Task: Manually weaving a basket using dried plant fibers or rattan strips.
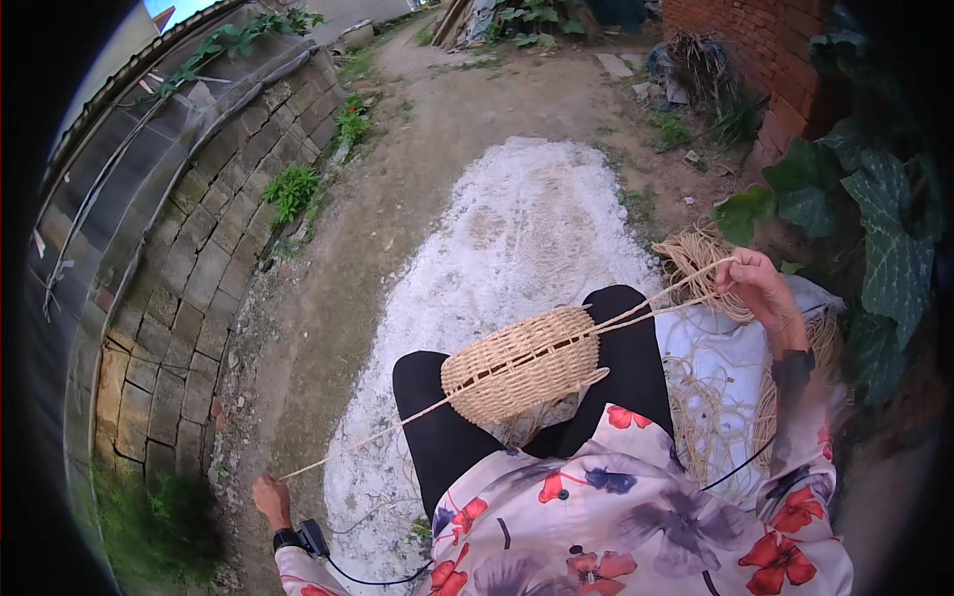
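Note:
A woven basket (527, 392) of twisted tan cord rests across my knees, with a long narrow gap along its upper side. At the lower left, my left hand (270, 500) is closed on the end of a cord (363, 439) pulled straight out from the basket's left end. My right hand (755, 286), raised at the right, pinches another stretch of cord (674, 291) running taut from the basket's right end. A second strand lies just below it. Short cord ends stick out at the basket's right side.
Coiled tan cord (693, 258) lies to my right, with loose strands on a white sheet (701, 343). Large leaves (884, 228) hang close beyond my right arm. A block wall (189, 268) runs along the left. Pale rough ground (517, 219) stretches ahead, with a brick wall (740, 50) behind.

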The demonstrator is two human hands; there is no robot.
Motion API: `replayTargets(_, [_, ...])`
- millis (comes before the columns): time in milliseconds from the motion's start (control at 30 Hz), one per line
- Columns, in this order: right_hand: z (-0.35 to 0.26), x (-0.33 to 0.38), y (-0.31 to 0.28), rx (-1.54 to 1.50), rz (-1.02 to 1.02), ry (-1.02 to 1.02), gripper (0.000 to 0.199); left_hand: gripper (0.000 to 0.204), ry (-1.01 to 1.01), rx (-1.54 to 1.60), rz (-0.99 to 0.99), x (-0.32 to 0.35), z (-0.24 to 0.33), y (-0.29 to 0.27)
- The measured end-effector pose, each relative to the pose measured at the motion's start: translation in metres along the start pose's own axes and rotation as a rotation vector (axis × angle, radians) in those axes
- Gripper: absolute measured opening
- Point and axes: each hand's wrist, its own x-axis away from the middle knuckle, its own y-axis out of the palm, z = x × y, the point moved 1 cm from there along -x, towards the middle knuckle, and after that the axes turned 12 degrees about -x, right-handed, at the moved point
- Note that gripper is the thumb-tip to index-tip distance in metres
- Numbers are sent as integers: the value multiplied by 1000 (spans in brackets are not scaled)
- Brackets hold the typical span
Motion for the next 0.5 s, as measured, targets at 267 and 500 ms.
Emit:
replayTargets(267, [23, -19, -17, 136, 211, -161, 13, 20, 573, 972, -260, 58, 264, -158])
replayTargets(500, [27, -13, -17, 46, 126, -111, 14, 23, 806, 1068, -290, 79, 294, -190])
